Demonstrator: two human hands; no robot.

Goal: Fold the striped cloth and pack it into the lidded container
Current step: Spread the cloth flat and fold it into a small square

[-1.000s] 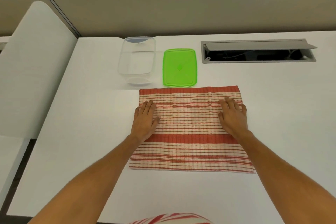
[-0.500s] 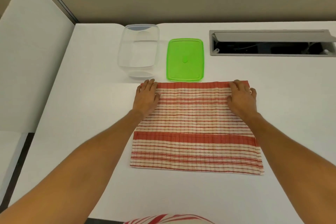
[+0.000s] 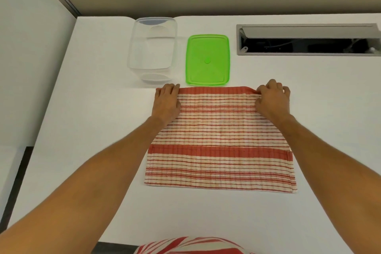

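Observation:
A red-and-cream striped cloth (image 3: 220, 140) lies flat on the white table, folded once with a broad red band across its lower part. My left hand (image 3: 167, 103) curls over the cloth's far left corner. My right hand (image 3: 272, 99) pinches the far right corner, where the fabric bunches up slightly. Beyond the cloth stands a clear, empty plastic container (image 3: 152, 49), with its green lid (image 3: 207, 60) lying flat to its right, just past the cloth's far edge.
An open grey cable hatch (image 3: 309, 40) is sunk into the table at the back right. A white divider panel (image 3: 31, 57) rises along the left side. The table's near edge (image 3: 115, 242) runs just below my forearms.
Both hands slid from the cloth's middle away from me to its far corners. The fingers, flat before, now curl onto the far edge, and the right corner is bunched.

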